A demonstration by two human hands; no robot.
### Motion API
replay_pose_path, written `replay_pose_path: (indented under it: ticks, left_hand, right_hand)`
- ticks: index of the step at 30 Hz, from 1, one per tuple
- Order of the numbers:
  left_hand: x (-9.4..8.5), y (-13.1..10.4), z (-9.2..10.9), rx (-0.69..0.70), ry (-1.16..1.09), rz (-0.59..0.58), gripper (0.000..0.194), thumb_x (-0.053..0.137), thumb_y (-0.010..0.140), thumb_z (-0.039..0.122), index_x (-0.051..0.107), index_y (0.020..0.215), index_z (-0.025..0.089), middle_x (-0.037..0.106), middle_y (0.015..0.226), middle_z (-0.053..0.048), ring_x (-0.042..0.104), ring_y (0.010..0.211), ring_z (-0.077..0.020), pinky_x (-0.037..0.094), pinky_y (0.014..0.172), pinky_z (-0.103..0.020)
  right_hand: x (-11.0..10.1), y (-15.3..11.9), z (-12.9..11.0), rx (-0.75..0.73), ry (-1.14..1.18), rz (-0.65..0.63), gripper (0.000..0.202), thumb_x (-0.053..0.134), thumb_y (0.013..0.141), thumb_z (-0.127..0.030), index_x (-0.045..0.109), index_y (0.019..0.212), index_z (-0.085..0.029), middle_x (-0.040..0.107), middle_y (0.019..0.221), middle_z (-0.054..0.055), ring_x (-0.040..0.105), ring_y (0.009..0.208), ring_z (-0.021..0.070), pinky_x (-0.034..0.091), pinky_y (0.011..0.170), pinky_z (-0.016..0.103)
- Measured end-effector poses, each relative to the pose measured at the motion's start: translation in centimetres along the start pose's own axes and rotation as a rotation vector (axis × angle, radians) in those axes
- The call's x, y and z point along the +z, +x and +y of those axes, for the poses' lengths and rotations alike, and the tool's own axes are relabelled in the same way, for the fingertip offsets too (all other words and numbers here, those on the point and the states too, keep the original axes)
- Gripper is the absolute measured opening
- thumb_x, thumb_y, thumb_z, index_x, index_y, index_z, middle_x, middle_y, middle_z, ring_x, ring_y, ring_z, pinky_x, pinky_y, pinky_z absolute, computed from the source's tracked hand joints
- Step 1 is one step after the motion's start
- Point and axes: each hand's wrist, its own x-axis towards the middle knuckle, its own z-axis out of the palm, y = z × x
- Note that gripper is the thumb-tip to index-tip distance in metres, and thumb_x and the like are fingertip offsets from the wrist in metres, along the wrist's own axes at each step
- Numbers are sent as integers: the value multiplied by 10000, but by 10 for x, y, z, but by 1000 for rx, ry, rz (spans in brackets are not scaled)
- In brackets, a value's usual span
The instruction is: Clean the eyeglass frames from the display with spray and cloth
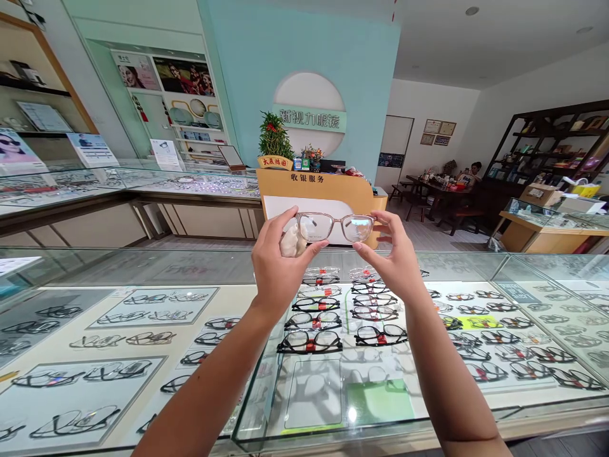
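Note:
A pair of eyeglasses [337, 219] with a clear pinkish-brown frame is held up in front of me, above the glass display case. My left hand [280, 260] grips its left side and also has a crumpled pale cloth [291, 242] between palm and fingers. My right hand [392, 254] pinches the right side near the hinge, thumb below and fingers above. The lenses face me level, with small print and a bluish reflection on them. Below the hands, rows of dark-framed glasses [310, 341] with red tags lie in the case.
The glass case [304, 438] spans the front, with more eyeglasses [76, 419] at both sides. Beyond stands a wooden cashier counter [314, 184] with a potted plant [275, 139]. Another display counter [204, 212] runs along the left. A person [473, 172] sits at a dark table at back right.

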Motion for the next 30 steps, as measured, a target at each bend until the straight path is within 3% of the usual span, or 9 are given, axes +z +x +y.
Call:
replay_pose_path:
  ticks: [5, 9, 19, 30]
  left_hand:
    - [-3, 0, 4, 65, 39, 35, 660, 926, 803, 408, 664, 1392, 268, 717, 1286, -97, 691, 1200, -284, 581, 1074, -470]
    - [-3, 0, 5, 80, 35, 30, 674, 932, 793, 406, 660, 1394, 268, 717, 1268, -94, 697, 1186, -283, 601, 1046, -467]
    - [-3, -1, 5, 87, -25, 12, 681, 938, 792, 393, 661, 1401, 267, 715, 1286, -89, 694, 1189, -268, 597, 1045, -444]
    - [-3, 2, -3, -75, -117, -67, 698, 939, 778, 412, 663, 1407, 285, 716, 1384, -87, 690, 1256, -282, 570, 1094, -452]
  right_hand:
    - [1, 5, 7, 108, 237, -11, 442, 603, 1027, -552, 624, 1405, -323, 716, 1422, 108, 721, 1226, 277, 593, 1022, 492]
    - [1, 8, 7, 124, 256, 35, 407, 528, 1059, -578, 689, 1309, -300, 729, 1411, 96, 754, 1120, 250, 610, 979, 467]
    - [1, 9, 4, 171, 352, 75, 346, 651, 993, -561, 750, 1159, -275, 762, 1318, 86, 745, 996, 228, 617, 956, 461]
    - [0, 7, 4, 154, 359, 66, 291, 657, 995, -525, 774, 1137, -299, 773, 1100, 45, 697, 892, 201, 568, 868, 405]
